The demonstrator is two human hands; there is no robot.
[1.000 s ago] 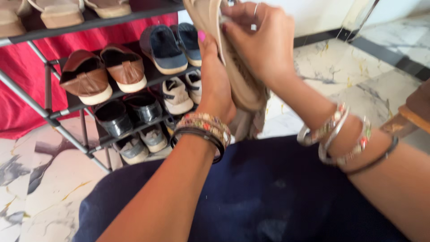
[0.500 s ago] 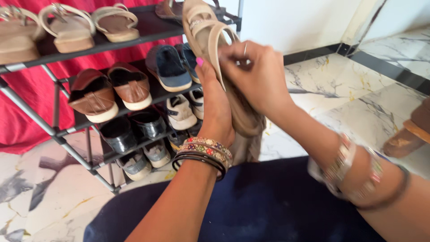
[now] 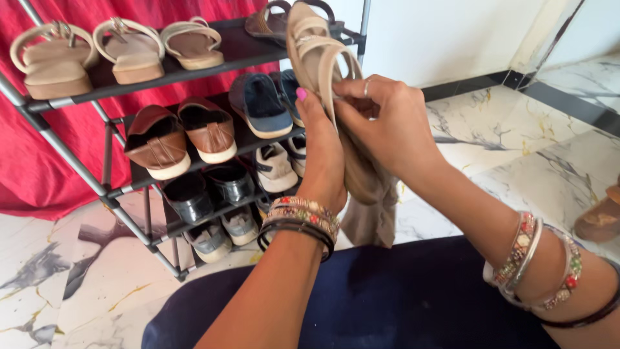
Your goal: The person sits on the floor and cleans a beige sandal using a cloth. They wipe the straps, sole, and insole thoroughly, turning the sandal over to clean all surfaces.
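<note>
Head view: beige sandal (image 3: 323,77) held up in front of shoe rack (image 3: 77,161), long axis near upright, toe end up, heel down toward wrists. Left hand (image 3: 321,161) flat against sole side, fingers closed on it from left. Right hand (image 3: 387,123) clamped from right, fingers pressing beige cloth (image 3: 371,213) onto sandal's lower half; cloth hangs below. Both hands equally close, sandal sandwiched between them. Brown shoes (image 3: 181,132) on rack's middle shelf, left of sandal
</note>
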